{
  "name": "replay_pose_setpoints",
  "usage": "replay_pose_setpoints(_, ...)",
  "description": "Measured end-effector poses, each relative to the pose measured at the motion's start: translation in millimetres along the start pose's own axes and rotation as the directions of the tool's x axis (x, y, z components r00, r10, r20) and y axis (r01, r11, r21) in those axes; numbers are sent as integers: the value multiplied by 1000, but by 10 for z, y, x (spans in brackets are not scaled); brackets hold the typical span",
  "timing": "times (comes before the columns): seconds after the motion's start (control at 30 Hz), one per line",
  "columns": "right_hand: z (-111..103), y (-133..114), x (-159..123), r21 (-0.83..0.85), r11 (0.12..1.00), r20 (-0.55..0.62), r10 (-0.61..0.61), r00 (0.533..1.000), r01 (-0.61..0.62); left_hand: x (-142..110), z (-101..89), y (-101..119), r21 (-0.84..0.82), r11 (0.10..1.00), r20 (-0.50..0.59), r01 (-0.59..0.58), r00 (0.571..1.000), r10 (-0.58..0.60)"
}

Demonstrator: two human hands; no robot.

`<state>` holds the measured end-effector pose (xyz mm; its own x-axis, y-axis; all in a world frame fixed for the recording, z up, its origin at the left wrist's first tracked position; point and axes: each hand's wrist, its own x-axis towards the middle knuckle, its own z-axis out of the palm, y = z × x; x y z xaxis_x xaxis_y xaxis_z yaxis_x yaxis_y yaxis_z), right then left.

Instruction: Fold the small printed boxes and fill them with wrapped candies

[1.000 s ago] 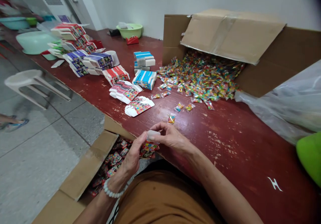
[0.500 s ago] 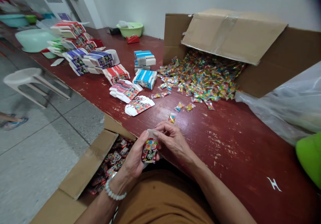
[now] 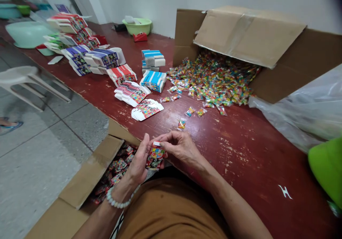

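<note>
A small printed candy box, red and black with bright lettering, is upright between my hands at the table edge. My left hand wraps round its side and back. The thumb and fingers of my right hand pinch the white flap at its top. Just beyond lies a wrapped candy packet on the red table. Flat unfolded candy boxes lie fanned out to the left, beside a larger stack of flat boxes. Below my left arm, an open carton holds many small printed boxes.
A big cardboard carton lies on its side, spilling candy packets. Bundles of blue boxes and purple boxes stand farther back. A white stool is left, a person's foot below it, a green object right.
The candy box has turned its printed front towards me. Its raised white top flap has been folded down, leaving a narrow white strip under my right fingers.
</note>
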<state>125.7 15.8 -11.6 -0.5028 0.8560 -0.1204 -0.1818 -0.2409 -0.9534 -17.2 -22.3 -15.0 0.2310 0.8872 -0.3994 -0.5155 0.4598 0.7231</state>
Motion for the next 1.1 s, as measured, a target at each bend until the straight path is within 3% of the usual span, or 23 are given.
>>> replay_pose_setpoints(0.27, -42, 61, 9, -229, 973, -26, -40, 999, 33, -32, -47, 12, 93, 995, -51, 23, 999, -18)
replay_pose_setpoints(0.37, -37, 75, -32, -289, 949, 53, -115, 992, 126, -10, -16, 26, 25, 998, -126, 54, 991, -51)
replay_pose_setpoints(0.5, 6, 113, -56, -475, 827, 95, -292, 952, 301, 41, -26, -18, -74, 996, -190, 51, 980, -64)
replay_pose_setpoints(0.57, 15, 149, -31, -505, 802, 86, -322, 943, 319, 8, -136, -41, 5, 999, -206, 42, 978, -40)
replay_pose_setpoints(0.63, -11, 188, 8, -509, 808, 53, -315, 948, 297, -78, -350, -22, 242, 970, -239, 14, 970, 45)
replay_pose_setpoints(0.7, -78, 228, 53, -522, 819, -41, -302, 952, 237, -174, -629, 63, 579, 815, -264, -26, 939, 218)
replay_pose_setpoints(0.8, -219, 314, 118, -518, 847, -207, -259, 943, 119, -174, -955, 289, 931, 365, -223, 19, 820, 527)
replay_pose_setpoints(0.87, -300, 384, 149, -533, 842, -273, -262, 926, 82, 2, -998, 457, 999, 29, -32, 17, 747, 664)
replay_pose_setpoints(0.93, -351, 444, 161, -585, 805, -285, -319, 904, 99, 292, -912, 604, 970, -243, 159, 17, 710, 686)
replay_pose_setpoints(0.97, -367, 465, 159, -616, 780, -279, -352, 893, 114, 453, -846, 664, 944, -322, 181, 66, 715, 676)
replay_pose_setpoints(1.1, -393, 484, 142, -671, 727, -248, -409, 878, 149, 937, -659, 795, 916, -395, 213, 68, 753, 623)
